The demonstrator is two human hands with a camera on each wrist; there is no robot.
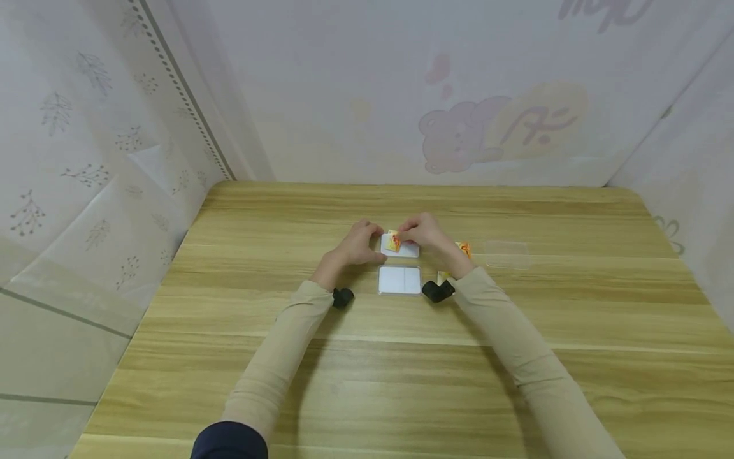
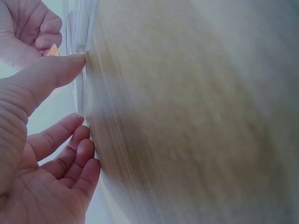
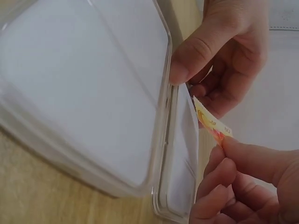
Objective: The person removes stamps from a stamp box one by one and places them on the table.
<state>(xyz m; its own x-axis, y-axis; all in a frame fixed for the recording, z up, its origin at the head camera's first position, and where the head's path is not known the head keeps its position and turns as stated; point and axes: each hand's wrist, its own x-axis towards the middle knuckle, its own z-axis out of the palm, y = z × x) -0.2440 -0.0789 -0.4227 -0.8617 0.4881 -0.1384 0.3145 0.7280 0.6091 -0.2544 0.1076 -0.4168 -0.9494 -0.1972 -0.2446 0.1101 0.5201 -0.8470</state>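
Note:
Two shallow clear cases with white inside lie one behind the other on the table. My left hand steadies the far case at its left end, thumb on the near side and index finger on the far side. Over that case, a yellow and orange postage stamp with a toothed edge is pinched between thumb and fingers of my right hand. The stamp is tilted up; whether its lower edge touches the case I cannot tell. Nearer to me lies the other case, with a line across its white inside.
Right of the cases, an orange stamp-like piece and a yellowish piece are partly hidden by my right arm. A thin transparent sheet lies farther right. The wooden table ends at a patterned curtain behind.

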